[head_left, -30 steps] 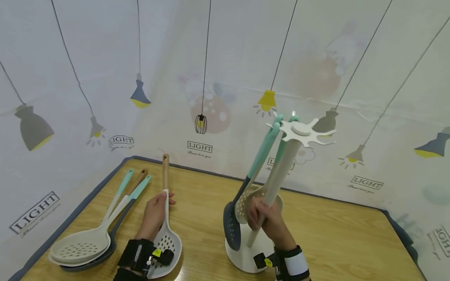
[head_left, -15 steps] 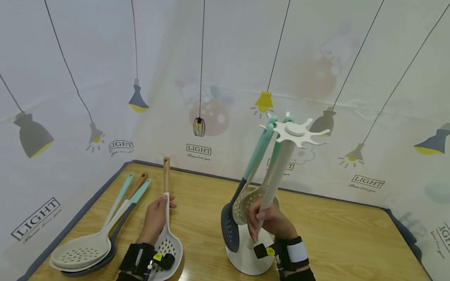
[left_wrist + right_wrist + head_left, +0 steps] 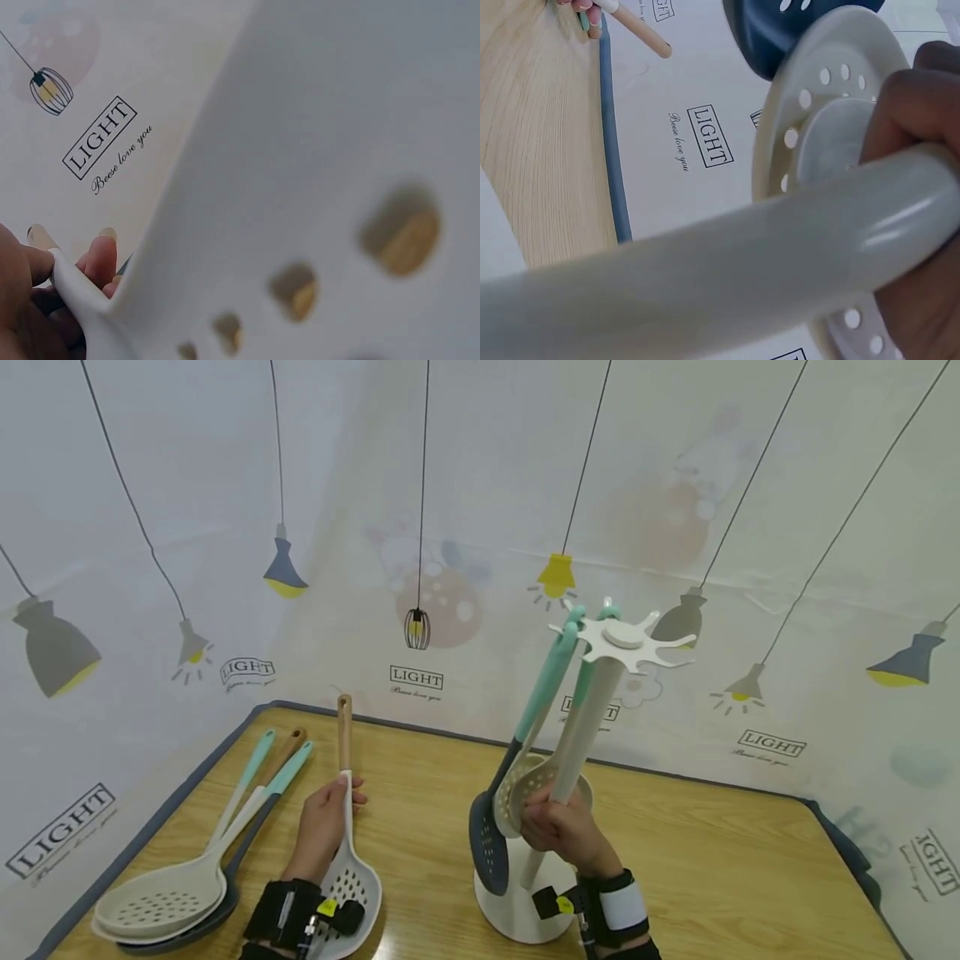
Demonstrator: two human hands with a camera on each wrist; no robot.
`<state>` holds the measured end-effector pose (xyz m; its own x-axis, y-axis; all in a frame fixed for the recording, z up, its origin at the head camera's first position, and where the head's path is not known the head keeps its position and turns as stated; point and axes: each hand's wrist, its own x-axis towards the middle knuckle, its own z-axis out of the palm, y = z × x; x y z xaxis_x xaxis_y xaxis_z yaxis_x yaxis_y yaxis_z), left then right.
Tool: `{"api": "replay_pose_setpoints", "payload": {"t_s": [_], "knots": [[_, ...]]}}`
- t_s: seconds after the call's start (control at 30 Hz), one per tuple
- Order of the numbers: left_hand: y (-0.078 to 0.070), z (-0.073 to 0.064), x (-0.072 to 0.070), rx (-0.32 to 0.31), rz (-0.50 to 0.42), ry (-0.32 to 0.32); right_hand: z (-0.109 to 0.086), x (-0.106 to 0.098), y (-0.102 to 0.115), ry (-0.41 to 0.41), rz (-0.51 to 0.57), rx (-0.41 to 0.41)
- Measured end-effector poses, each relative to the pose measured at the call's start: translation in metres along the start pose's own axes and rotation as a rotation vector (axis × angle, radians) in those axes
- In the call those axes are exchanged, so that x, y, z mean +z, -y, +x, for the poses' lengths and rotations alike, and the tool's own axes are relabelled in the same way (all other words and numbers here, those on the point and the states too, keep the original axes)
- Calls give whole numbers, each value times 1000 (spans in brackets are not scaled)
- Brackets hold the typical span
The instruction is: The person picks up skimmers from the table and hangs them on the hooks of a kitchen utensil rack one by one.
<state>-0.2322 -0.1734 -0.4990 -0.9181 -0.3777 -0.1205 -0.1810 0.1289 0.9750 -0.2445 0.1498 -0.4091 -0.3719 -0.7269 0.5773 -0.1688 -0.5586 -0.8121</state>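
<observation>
My left hand [image 3: 322,827] holds a white slotted spoon [image 3: 365,885] by its neck; its wooden handle points away from me. In the left wrist view the perforated white bowl [image 3: 315,150] fills most of the picture. My right hand [image 3: 566,828] grips the pole of a white utensil stand [image 3: 591,731], fingers curled round it. On the stand's left side hang a dark slotted spoon [image 3: 489,847] with a mint handle and cream perforated utensils [image 3: 512,797], partly behind the pole and hand. The hooks on the right side of its crown bear nothing.
Left of my left hand lies a pile of slotted utensils [image 3: 161,893], white ones over a dark one, with mint and wooden handles. A wood-grain tabletop [image 3: 712,877] has a dark edge against a lamp-printed backdrop [image 3: 487,485].
My right hand's fingers loosened along the lower pole half a second ago and are wrapped round it again now. The left hand keeps its hold. The head view has shifted slightly.
</observation>
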Motion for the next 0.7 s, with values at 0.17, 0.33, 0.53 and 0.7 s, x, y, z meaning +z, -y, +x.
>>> {"api": "replay_pose_setpoints", "payload": {"t_s": [0.17,0.33,0.53,0.7], "knots": [[1,0,2,0,8,0,-3,1,-1,-46,-42,-3],[0,1,2,-10,20,0,-4,5,-1,-103,-86,-12],[-1,0,3,-36,36,-6,-2,11,1,-157,-118,-13],[-3,0,3,-36,38,7,1,16,7,-223,-168,4]]}}
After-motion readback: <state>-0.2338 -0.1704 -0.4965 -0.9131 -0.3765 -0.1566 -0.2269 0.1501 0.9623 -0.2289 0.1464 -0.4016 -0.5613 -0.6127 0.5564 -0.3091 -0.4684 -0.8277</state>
